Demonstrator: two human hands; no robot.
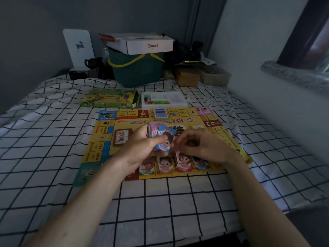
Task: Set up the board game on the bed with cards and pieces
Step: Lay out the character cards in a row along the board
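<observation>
Mid-frame, above the yellow game board (106, 138) spread on the checked bed (53, 157): left hand (142, 145) gripping a fanned stack of play-money cards (160, 135); right hand (197, 145) pinching a pink card (177, 153) over four sorted piles (175, 164) at the board's lower edge. Upper centre: white tray of pieces (164, 100), green game box (110, 98).

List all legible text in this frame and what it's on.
"1000": green-banded note lying on the board's near edge.
"10000": blue card fronting the stack in the left hand.
"?": brown square on the game board.
White box logo, board squares, other notes: too blurred.
</observation>
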